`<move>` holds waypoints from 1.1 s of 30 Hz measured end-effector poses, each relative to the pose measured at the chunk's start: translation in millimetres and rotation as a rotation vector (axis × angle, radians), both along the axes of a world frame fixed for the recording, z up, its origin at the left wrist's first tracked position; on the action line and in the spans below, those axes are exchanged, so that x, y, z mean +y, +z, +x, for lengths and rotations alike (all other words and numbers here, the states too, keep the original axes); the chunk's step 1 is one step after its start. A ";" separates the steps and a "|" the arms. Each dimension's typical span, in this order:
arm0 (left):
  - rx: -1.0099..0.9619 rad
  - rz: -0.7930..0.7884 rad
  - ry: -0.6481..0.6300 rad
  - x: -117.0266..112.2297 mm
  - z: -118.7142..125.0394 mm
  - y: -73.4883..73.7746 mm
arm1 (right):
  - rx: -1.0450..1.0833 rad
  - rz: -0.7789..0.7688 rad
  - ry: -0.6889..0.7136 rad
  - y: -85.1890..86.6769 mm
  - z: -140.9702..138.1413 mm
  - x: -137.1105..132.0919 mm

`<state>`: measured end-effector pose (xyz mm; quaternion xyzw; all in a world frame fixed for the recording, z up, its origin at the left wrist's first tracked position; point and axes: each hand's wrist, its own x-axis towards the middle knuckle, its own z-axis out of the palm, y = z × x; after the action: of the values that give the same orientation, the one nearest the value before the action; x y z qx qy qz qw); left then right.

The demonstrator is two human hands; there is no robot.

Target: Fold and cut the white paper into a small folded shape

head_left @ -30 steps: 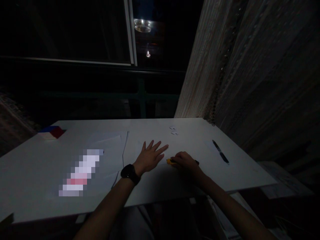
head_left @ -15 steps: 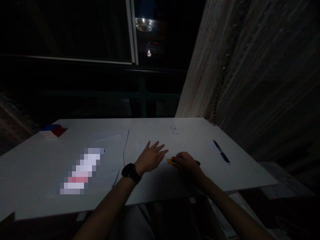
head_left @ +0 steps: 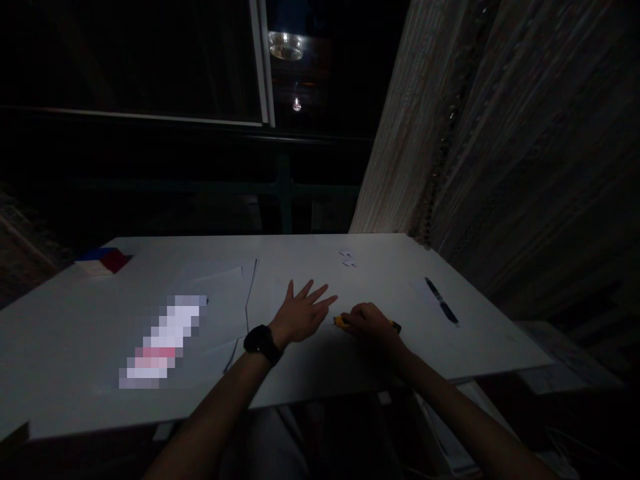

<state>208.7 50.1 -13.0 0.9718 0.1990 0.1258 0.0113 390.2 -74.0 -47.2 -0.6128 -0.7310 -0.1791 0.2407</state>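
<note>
My left hand [head_left: 301,315] rests palm down on the white table [head_left: 310,390], fingers spread apart. A dark watch is on its wrist. A faint paper edge seems to show beside this hand, but dim light makes it hard to tell. To its right, my right hand [head_left: 371,327] is closed around a yellow and black utility knife [head_left: 342,321], low over the tabletop. The yellow front end points toward my left hand, and the black rear end sticks out on the right side. Whether its blade is out cannot be made out.
White paper sheets [head_left: 227,313] lie left of my hands, partly under a blurred patch. A blue, red and white cube [head_left: 103,261] stands at the far left. Small paper pieces [head_left: 347,259] lie toward the back. A black pen [head_left: 441,301] lies on the right, near a curtain [head_left: 387,147].
The fingers of my left hand are spread slightly wider, with one finger lifted away from the others. My right hand keeps its hold on the utility knife. The view has shifted slightly.
</note>
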 end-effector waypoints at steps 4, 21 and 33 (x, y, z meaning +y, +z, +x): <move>0.001 -0.008 -0.002 -0.3 0.0 0.8 | 0.006 -0.014 0.011 1.9 0.5 -2.0; -0.021 -0.029 0.014 -1.9 0.8 6.1 | 0.006 -0.099 -0.020 7.3 1.0 -22.9; 0.003 -0.004 0.031 8.5 -39.4 8.8 | 0.045 -0.101 -0.058 3.5 0.8 -23.6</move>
<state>169.3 58.6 -4.2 0.9687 0.2145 0.1240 0.0109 391.0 -97.6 -43.7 -0.6488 -0.7156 -0.1352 0.2207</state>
